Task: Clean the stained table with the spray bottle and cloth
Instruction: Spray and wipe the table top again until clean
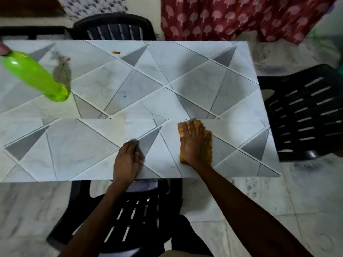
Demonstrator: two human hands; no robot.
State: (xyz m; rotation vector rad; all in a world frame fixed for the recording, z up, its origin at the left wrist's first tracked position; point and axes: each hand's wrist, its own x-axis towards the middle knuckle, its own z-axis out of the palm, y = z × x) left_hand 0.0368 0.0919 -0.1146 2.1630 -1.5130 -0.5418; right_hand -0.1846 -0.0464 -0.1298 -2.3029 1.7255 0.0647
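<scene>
My right hand (pixel 193 143) lies flat with straight fingers on a yellow-orange cloth (pixel 207 143), pressing it onto the white and grey patterned table (pixel 130 86) near the front right. My left hand (pixel 128 160) rests on the table's front edge beside it, fingers loosely bent, holding nothing. A green spray bottle (pixel 35 76) stands at the far left of the table, its top cut off by the frame edge. Orange stains (pixel 116 52) sit near the back edge, with another small one (pixel 68 58) to their left. A faint brownish smear (pixel 120 119) marks the middle.
Black plastic chairs stand behind the table (pixel 115 26), at its right end (pixel 304 112) and in front below my arms (pixel 130 216). A red patterned fabric (pixel 241 15) hangs at the back right. The floor is pale marble tile.
</scene>
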